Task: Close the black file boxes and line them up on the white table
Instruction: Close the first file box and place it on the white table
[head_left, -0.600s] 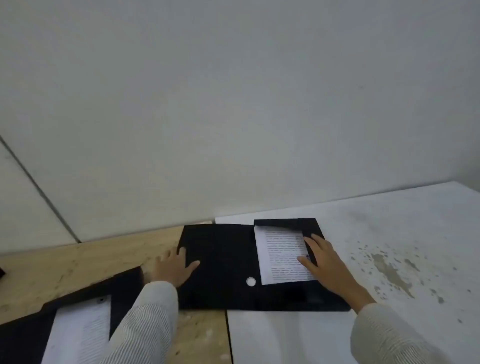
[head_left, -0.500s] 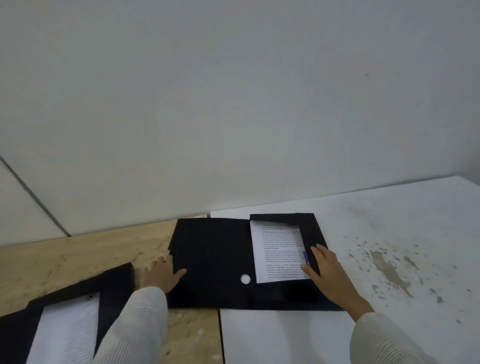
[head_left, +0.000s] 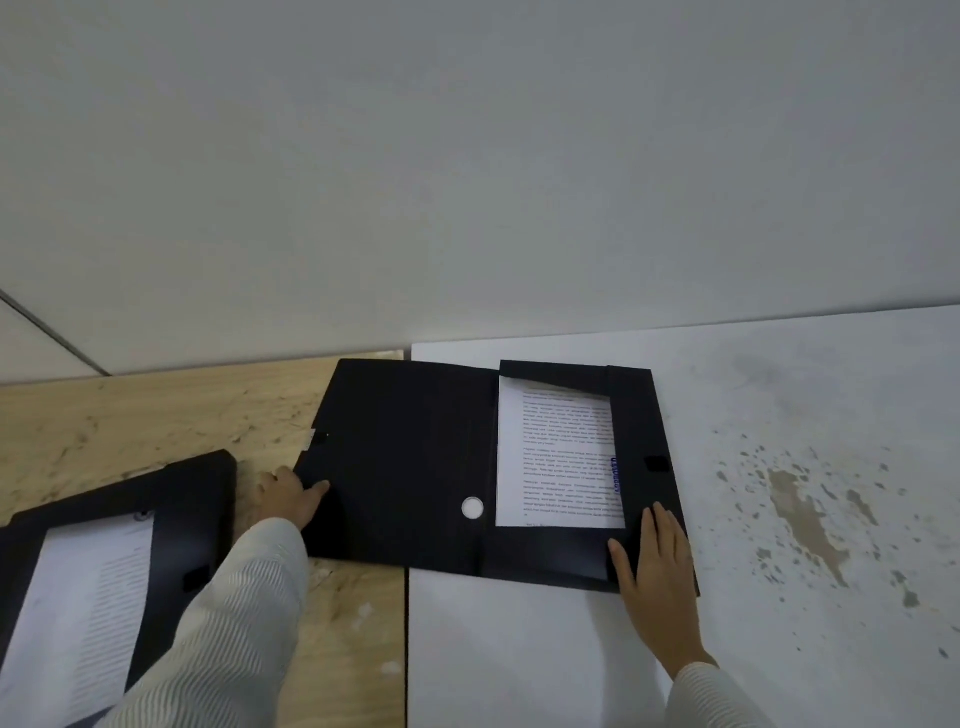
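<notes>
A black file box (head_left: 405, 467) lies open across the seam between the wooden table and the white table (head_left: 519, 649). Its tray half holds a printed sheet (head_left: 558, 457). My left hand (head_left: 288, 496) grips the left edge of the open lid, thumb on top, fingers under. My right hand (head_left: 657, 561) rests flat on the tray's near right corner, fingers apart. A second open black file box (head_left: 192, 514) with paper inside lies at the lower left on the wooden table, partly behind my left sleeve.
The wooden table (head_left: 130, 421) adjoins the white table at a dark seam. The white table's right part carries brown stains (head_left: 800, 519). A plain grey-white wall (head_left: 467, 182) rises directly behind both tables.
My left hand slid from on top of the lid to its left edge and took hold of it. My right hand moved down off the sheet to the tray's near right corner.
</notes>
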